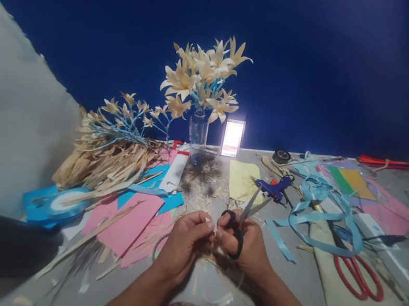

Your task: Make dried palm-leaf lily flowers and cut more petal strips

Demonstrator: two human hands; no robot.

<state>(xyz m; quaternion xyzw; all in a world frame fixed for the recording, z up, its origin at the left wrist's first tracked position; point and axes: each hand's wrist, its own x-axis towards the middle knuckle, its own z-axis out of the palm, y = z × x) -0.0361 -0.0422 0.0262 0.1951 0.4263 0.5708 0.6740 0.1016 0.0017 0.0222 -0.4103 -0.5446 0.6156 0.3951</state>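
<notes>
My right hand (251, 247) is wrapped round black-handled scissors (247, 212), whose blades point up and away from me, spread apart. Close beside it, my left hand (186, 238) has its thumb and forefinger pinched together. Whatever lies between those fingertips is too small to make out. The fingertips of both hands nearly meet above the grey table (201, 284). Beyond them stands a clear vase (197, 136) with cream lily-like flowers (207, 69) on blue stems. Scraps of dried fibre are scattered around the hands.
Pink paper (131, 222), a bundle of dried husk (103, 164) and a white bottle (175, 171) lie left. Yellow paper (239, 177), a blue glue gun (275, 187), light-blue ribbon (297, 219) and red-handled scissors (358, 278) are right. A lit screen (233, 138) stands behind.
</notes>
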